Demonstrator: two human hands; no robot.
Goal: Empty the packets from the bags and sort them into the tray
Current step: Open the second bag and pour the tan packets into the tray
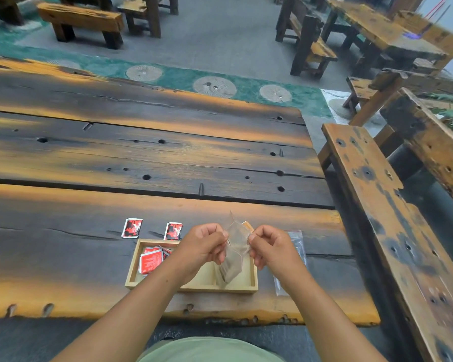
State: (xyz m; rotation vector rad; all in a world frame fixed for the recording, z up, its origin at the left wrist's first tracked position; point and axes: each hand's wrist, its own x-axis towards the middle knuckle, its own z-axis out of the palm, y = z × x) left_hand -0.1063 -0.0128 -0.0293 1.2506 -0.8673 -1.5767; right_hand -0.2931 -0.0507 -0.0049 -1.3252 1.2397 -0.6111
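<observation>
Fingers (221, 237) of both hands pinch clear bag (233, 253), left hand (203, 245) and right hand (268, 246) gripping opposite edges, bag held above tray (134, 262). Red packets (152, 259) piled in tray's left end. Two packets (132, 227) lie loose on tabletop (63, 244) beyond tray. Another bag (293, 259) lies right of tray, contents unclear. Looks roughly midway.

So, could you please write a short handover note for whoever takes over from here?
Left hand and right hand: both pinch a clear bag above the tray.
Red packets lie in the tray's left end; two more packets lie on the table behind it.
Another clear bag lies right of the tray.
Left: empty the bags, sort the loose packets.
</observation>
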